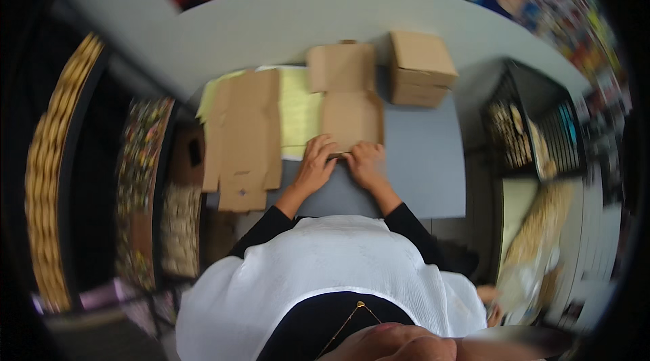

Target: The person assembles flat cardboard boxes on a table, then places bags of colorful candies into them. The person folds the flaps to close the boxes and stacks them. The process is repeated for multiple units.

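A partly folded cardboard box [350,117] lies on the grey table [424,158] in front of me, its lid flap spread away from me. Both hands are at its near edge: my left hand [316,165] on the left corner, my right hand [366,163] on the right, fingers bent over the low front wall. The fingertips are partly hidden, with thumbs close together. To the left, flat unfolded cardboard blanks [246,132] lie over yellow paper sheets [299,107]. Behind on the right stands a closed cardboard box [424,69].
Shelves with blurred stacked goods [142,173] stand at the left. At the right are a black wire basket [538,132] and a clear plastic bag of light brown items [538,234]. A pale wall [345,13] rises behind the table. Another person's hand [491,305] shows at the lower right.
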{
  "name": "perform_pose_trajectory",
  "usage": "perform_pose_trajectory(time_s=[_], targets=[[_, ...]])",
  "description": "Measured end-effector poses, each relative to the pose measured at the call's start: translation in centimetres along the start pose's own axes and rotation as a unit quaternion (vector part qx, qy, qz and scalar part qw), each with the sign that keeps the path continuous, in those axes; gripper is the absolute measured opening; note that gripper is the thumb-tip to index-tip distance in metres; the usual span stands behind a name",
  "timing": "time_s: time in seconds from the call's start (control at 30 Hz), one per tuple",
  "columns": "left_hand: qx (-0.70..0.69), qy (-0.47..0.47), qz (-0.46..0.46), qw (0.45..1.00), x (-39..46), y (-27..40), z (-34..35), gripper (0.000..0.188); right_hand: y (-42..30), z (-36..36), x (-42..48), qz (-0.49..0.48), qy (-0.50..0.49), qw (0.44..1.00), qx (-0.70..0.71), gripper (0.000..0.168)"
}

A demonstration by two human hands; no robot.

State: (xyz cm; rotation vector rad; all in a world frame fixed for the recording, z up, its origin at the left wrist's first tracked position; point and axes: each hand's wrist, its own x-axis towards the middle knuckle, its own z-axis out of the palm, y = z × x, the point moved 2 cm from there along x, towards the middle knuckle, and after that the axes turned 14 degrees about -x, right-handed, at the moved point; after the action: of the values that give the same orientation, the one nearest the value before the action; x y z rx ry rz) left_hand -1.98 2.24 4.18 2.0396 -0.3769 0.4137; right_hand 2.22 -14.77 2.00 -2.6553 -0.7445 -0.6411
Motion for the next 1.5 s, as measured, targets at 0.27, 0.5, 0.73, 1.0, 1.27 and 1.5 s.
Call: perform_pose_trajectory(time_s=[0.27,0.5,0.73,1.0,1.27,1.5], targets=[[0.056,0.086,-0.076,0.992,-7.1,0.5,-6.7,0.023,-0.7,-0.7,-0.2,0.015,-0.056,0.995,-0.075,0.02],[0.099,0.259,-0.127,0.952,-14.7,0.8,-17.6,0.022,-2.7,-2.6,-0.5,0.06,0.104,0.991,-0.05,0.032],[0.154,0.428,-0.225,0.862,-23.2,-3.7,-31.3,0.021,-8.8,-2.3,1.8,0.042,0.139,0.989,0.001,0.018],[0.216,0.471,-0.302,0.8,-29.5,-9.0,-43.7,0.017,-17.4,1.1,2.6,0.044,0.099,0.994,-0.005,0.016],[0.368,0.478,-0.515,0.609,-43.3,-13.7,-51.2,0.034,-23.5,2.9,3.1,0.036,0.081,0.994,0.071,0.015],[0.419,0.465,-0.598,0.501,-51.4,-12.5,-52.2,0.039,-28.8,4.3,3.2,0.046,0.043,0.99,0.129,0.014]])
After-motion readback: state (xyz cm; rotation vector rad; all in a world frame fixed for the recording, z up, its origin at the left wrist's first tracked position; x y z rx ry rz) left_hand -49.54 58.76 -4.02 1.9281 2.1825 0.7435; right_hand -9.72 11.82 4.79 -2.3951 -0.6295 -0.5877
